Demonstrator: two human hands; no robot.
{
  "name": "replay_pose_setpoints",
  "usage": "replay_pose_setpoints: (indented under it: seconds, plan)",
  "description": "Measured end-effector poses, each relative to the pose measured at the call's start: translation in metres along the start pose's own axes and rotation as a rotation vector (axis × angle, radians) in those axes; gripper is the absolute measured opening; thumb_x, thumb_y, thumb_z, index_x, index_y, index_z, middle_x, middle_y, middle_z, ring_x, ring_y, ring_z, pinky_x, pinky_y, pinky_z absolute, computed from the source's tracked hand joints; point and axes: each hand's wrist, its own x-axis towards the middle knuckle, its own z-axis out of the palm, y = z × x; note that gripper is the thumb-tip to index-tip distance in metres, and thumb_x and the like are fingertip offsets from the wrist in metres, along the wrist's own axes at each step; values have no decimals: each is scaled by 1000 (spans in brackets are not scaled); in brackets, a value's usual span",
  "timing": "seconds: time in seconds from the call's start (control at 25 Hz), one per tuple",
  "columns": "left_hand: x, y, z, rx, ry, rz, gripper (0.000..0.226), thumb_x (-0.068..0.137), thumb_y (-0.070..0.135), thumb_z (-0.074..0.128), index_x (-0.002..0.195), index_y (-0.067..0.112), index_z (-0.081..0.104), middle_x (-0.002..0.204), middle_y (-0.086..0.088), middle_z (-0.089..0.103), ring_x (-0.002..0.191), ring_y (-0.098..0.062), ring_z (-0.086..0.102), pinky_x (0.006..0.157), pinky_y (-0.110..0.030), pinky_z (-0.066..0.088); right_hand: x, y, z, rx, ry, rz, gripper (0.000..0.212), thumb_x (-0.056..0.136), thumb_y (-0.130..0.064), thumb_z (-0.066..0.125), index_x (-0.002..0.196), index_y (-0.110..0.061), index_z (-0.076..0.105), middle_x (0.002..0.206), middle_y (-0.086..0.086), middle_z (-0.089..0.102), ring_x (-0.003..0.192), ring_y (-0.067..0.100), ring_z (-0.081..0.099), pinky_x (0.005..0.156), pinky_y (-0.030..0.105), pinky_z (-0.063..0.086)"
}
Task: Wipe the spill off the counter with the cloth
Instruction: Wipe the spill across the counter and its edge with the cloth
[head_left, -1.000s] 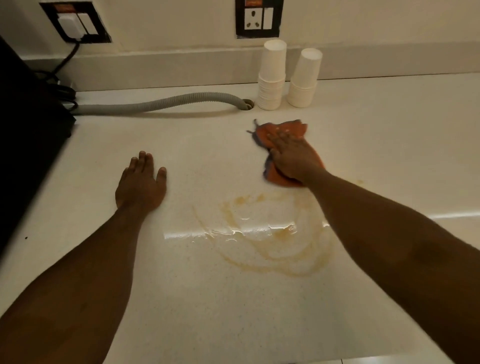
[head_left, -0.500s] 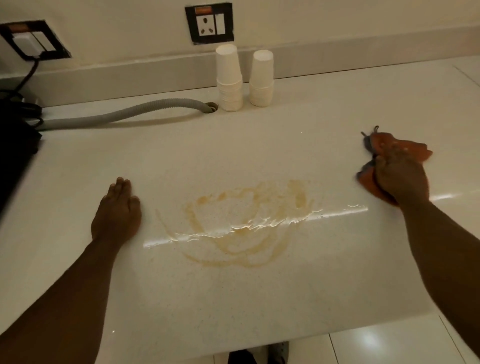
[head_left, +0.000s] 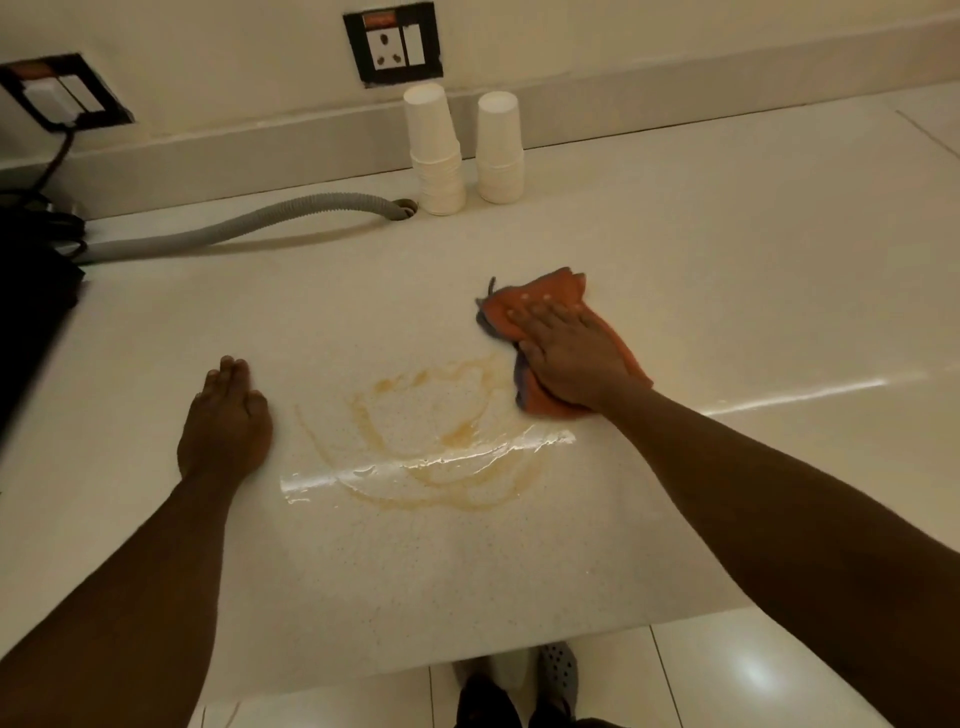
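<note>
A brownish spill (head_left: 431, 441) lies smeared in rings on the pale counter (head_left: 727, 291), wet and glinting along its lower part. My right hand (head_left: 569, 353) presses flat on an orange cloth (head_left: 550, 296) with a purple underside, at the spill's upper right edge. Orange cloth shows beyond the fingertips and beside the wrist. My left hand (head_left: 226, 421) rests palm down on the counter just left of the spill, fingers together, holding nothing.
Two stacks of white paper cups (head_left: 436, 150) stand by the back wall, next to a grey corrugated hose (head_left: 239, 231) that enters a hole. A black appliance (head_left: 31, 312) sits at the left. The counter's front edge runs close below, with floor tiles and shoes beyond.
My right hand slid the cloth from the far right back to the spill's upper right edge. The left hand stays planted beside the spill.
</note>
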Motion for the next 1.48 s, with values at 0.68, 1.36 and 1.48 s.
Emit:
replay_pose_setpoints:
  seconds: [0.68, 1.36, 1.48]
  plan:
    - [-1, 1, 3, 29, 42, 2, 52, 100, 18, 30, 151, 8, 25, 161, -11, 20, 148, -27, 16, 120, -39, 13, 18, 36, -19, -25, 162, 206, 54, 104, -34, 24, 154, -13, 30, 161, 14, 29, 148, 34, 28, 118, 51, 23]
    - [3, -4, 10, 78, -1, 0, 57, 100, 28, 20, 153, 9, 13, 163, -8, 10, 150, -23, 9, 120, -36, 7, 8, 30, -17, 20, 152, 334, 54, 106, -32, 24, 158, -18, 19, 166, 7, 20, 152, 28, 20, 123, 48, 14]
    - [2, -6, 8, 71, -1, 19, 57, 100, 28, 20, 153, 10, 13, 163, -7, 10, 150, -23, 10, 120, -36, 8, 16, -24, -4, 19, 116, 251, 55, 106, -38, 20, 159, -23, 16, 167, 2, 17, 153, 25, 15, 123, 47, 12]
